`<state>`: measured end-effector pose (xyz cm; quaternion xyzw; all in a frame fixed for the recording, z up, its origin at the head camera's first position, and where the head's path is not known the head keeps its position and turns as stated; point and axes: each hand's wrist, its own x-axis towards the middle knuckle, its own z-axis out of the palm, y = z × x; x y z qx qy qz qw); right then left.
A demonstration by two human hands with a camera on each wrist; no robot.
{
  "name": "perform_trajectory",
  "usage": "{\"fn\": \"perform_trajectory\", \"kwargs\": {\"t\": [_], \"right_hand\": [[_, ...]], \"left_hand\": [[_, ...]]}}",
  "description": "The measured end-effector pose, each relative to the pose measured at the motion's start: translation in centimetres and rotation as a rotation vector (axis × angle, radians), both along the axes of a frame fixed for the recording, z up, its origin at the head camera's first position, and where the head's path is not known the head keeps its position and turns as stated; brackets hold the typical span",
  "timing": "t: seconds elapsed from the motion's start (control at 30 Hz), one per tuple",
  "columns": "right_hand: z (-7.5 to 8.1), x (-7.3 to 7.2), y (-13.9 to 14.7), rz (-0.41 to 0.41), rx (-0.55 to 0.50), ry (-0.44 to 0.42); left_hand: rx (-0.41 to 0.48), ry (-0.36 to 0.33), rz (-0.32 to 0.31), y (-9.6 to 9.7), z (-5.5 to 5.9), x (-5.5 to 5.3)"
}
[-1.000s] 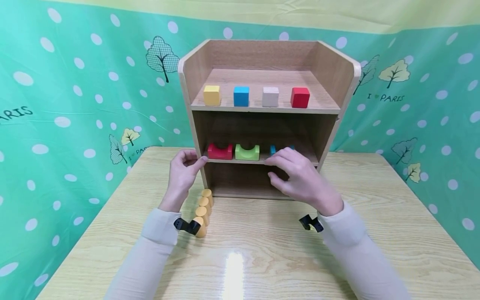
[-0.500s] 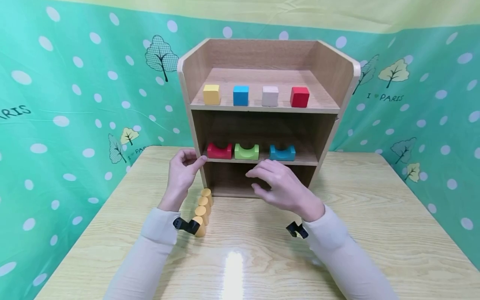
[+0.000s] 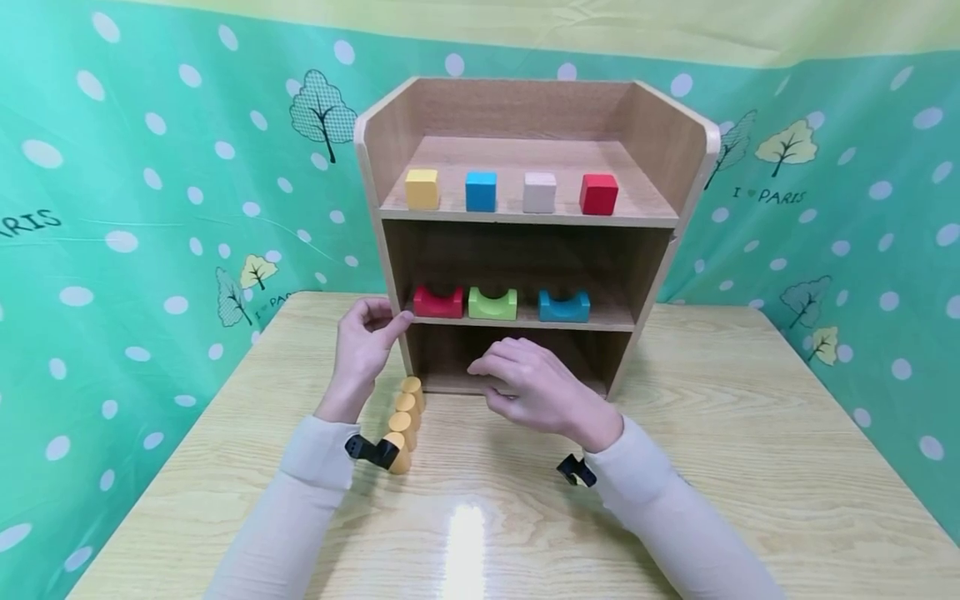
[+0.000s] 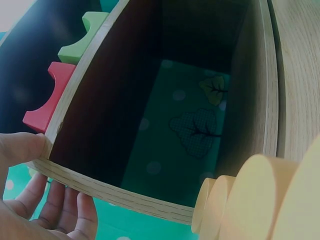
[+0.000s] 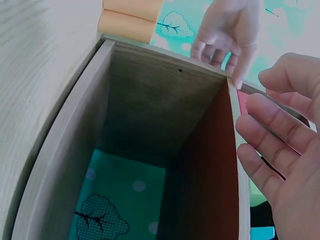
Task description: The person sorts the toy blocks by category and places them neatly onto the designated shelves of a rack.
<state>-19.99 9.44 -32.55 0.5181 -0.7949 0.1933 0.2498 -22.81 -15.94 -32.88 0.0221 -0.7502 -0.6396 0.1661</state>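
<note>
At the wooden shelf unit, my left hand grips the left side panel: the thumb lies on the front edge by the middle shelf, fingers along the outer face in the left wrist view. My right hand, empty with loosely bent fingers, hovers before the bottom compartment. On the middle shelf stand three notched blocks: red, green and blue. Along the top shelf's front edge sit yellow, blue, pale and red cubes.
Several yellow cylinders stand in a row on the wooden table, running from the unit's front left corner toward my left wrist. A green patterned cloth hangs behind and at the sides.
My right hand has moved left and down from in front of the blue notched block, which now shows whole. My left hand has stayed on the side panel.
</note>
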Motion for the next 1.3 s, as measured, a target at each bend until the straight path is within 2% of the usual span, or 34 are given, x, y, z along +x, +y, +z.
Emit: {"fn": "perform_trajectory", "kwargs": {"t": [0.37, 0.7, 1.3], "right_hand": [[-0.7, -0.3, -1.9, 0.014, 0.015, -0.021], [-0.7, -0.4, -3.6, 0.008, 0.056, -0.088], [-2.2, -1.1, -5.6, -0.057, 0.185, -0.257]], "left_hand": [[-0.008, -0.024, -0.006, 0.2, 0.0, 0.0], [-0.001, -0.012, -0.004, 0.1, -0.1, 0.0], [-0.012, 0.004, -0.009, 0.0, -0.1, 0.0]]}}
